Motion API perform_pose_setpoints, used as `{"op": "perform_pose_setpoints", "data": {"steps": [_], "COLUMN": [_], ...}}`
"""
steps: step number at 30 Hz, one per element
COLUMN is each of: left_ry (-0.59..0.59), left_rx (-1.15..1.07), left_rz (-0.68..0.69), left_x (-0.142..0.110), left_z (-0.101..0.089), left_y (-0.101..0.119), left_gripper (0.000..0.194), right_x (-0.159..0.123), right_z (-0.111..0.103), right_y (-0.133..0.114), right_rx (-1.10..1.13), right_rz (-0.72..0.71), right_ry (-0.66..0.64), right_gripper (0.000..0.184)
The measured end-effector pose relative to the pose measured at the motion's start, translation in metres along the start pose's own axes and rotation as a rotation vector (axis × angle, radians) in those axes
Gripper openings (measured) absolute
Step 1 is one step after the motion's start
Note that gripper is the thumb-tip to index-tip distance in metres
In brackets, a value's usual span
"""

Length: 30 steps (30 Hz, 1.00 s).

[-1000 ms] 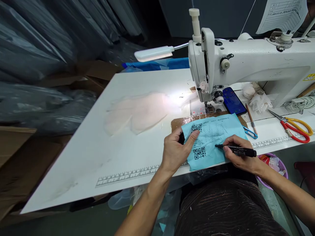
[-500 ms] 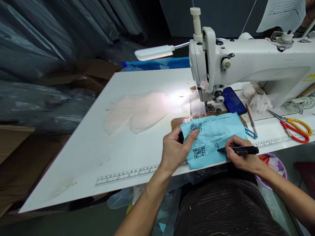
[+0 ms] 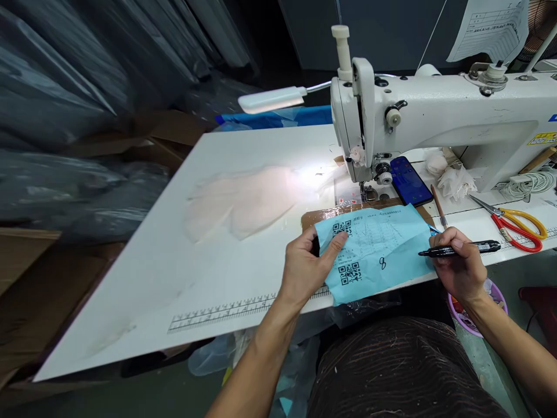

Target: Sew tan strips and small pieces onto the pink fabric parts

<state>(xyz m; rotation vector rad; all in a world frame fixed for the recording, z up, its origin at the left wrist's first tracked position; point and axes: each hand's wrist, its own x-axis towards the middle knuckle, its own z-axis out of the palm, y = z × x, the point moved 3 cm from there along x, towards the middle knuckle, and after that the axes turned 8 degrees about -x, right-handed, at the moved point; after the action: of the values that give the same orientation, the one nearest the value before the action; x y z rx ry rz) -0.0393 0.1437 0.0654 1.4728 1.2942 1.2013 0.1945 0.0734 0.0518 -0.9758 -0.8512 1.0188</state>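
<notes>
A light blue printed paper sheet (image 3: 369, 249) with QR codes and a handwritten black "8" lies near the table's front edge. My left hand (image 3: 307, 264) grips its left side, thumb on top and fingers underneath. In my right hand (image 3: 463, 264) is a black marker pen (image 3: 478, 247), uncapped, its tip raised over the sheet's right part. Just behind the paper stands the needle area of a white sewing machine (image 3: 426, 101). A dark phone (image 3: 410, 181) rests by the machine's base, and a brown pencil-like stick (image 3: 439, 207) lies beside it.
Sheer pale pink fabric (image 3: 261, 200) is spread on the white table (image 3: 143, 278). Red and yellow scissors (image 3: 517, 226) lie at the right, near white fabric scraps (image 3: 456, 181). A lamp (image 3: 272, 100) hangs over the table. A purple-rimmed basket (image 3: 500, 299) stands below.
The half-drawn figure has become a full "8". My right hand has lifted the marker off the sheet and moved right. My left hand keeps its hold on the paper.
</notes>
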Motion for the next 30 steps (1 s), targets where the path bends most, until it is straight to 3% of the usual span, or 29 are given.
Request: {"op": "perform_pose_setpoints", "data": {"steps": [5, 7, 10, 14, 17, 20, 23, 26, 30], "left_ry": [0.094, 0.116, 0.009, -0.197, -0.221, -0.216, -0.208, -0.211, -0.284], "left_rx": [0.337, 0.290, -0.015, -0.530, -0.802, -0.931, -0.905, -0.741, -0.481], "left_rz": [0.139, 0.191, 0.192, -0.081, -0.342, -0.459, -0.469, -0.366, -0.187], "left_x": [-0.004, -0.011, -0.026, -0.043, -0.047, -0.047, -0.046, -0.045, -0.045], "left_z": [-0.013, -0.019, -0.018, 0.001, 0.015, 0.022, 0.023, 0.019, 0.014], "left_y": [0.005, 0.012, 0.024, 0.034, 0.031, 0.025, 0.018, 0.014, 0.014], "left_gripper": [0.045, 0.039, 0.028, 0.029, 0.040, 0.044, 0.048, 0.057, 0.039], "right_x": [-0.008, -0.011, -0.012, -0.014, -0.017, -0.020, -0.022, -0.020, -0.015], "right_z": [-0.004, -0.004, 0.001, 0.014, 0.026, 0.037, 0.043, 0.039, 0.033], "right_y": [-0.010, -0.011, -0.011, -0.008, -0.012, -0.020, -0.026, -0.024, -0.020], "right_rx": [-0.116, -0.205, -0.308, -0.307, -0.383, -0.486, -0.501, -0.458, -0.400], "right_rz": [-0.027, -0.019, -0.023, -0.052, -0.106, -0.183, -0.251, -0.227, -0.093], "right_ry": [-0.052, -0.085, -0.150, -0.242, -0.283, -0.302, -0.287, -0.252, -0.234], "right_gripper": [0.020, 0.024, 0.030, 0.035, 0.033, 0.027, 0.025, 0.024, 0.031]}}
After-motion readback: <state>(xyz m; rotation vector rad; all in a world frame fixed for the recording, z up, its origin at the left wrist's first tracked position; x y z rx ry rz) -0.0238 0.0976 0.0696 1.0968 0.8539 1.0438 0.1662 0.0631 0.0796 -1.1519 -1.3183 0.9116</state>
